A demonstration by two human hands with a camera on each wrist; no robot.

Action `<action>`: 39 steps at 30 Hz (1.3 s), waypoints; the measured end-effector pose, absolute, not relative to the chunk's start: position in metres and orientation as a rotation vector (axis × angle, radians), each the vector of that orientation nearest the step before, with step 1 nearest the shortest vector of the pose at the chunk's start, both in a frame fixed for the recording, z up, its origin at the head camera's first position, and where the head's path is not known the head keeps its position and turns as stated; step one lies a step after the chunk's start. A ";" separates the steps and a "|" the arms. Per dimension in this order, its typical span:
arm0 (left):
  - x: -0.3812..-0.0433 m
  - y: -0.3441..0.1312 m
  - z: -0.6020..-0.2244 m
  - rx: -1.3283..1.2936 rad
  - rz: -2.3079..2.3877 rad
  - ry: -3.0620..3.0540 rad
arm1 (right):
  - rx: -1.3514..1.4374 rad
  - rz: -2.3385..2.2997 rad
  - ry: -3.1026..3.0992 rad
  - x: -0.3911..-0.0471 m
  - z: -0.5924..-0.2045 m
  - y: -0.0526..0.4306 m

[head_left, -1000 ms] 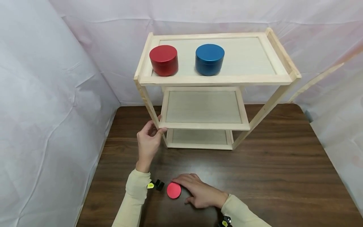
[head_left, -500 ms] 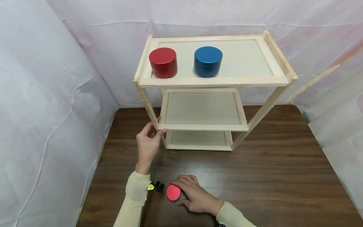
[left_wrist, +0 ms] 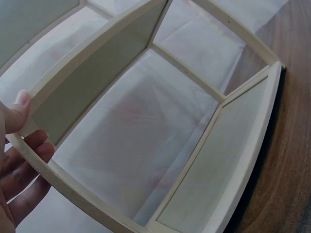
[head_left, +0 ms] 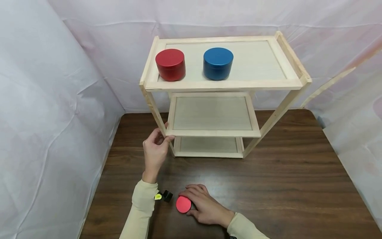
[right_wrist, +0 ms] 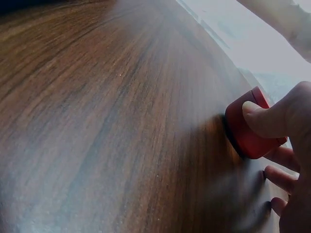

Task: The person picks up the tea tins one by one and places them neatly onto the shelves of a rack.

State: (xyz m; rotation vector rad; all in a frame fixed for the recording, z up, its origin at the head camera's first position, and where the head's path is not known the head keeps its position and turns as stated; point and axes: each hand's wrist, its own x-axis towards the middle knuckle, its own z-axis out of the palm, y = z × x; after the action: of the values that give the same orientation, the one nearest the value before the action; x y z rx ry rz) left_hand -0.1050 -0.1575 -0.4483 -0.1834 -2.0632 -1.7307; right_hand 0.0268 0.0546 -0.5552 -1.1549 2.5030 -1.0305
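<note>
In the head view my left hand (head_left: 154, 153) grips the front left post of a pale wooden three-tier shelf rack (head_left: 215, 133) at its middle tier. The left wrist view shows the thumb (left_wrist: 18, 112) on one side of the frame and curled fingers on the other. Low in the head view, my right hand (head_left: 206, 206) holds a small round red tin (head_left: 183, 204) with a flat lid. In the right wrist view its thumb presses the side of the red tin (right_wrist: 245, 133), which sits at the table surface; fingers reach round the far side.
A larger red tin (head_left: 170, 65) and a blue tin (head_left: 218, 64) stand on the rack's top tier, left and centre. The rack stands at the back of a dark wooden table (head_left: 298, 186). White cloth (head_left: 59, 99) hangs behind and at the sides.
My right hand has shifted left, and its thumb has closed in against the small red tin. The left hand keeps its grip on the rack. The head view has shifted slightly.
</note>
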 end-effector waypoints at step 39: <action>-0.107 -0.158 -0.451 -0.199 -1.729 -2.052 | -1.394 -0.806 2.677 0.003 -0.487 0.071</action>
State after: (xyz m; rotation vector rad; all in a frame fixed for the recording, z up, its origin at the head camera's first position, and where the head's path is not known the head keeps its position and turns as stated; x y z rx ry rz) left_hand -0.1072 -0.1577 -0.4505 -0.1985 -2.0524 -1.7290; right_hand 0.0026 0.0712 -0.4868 -1.3940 2.6774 -0.8065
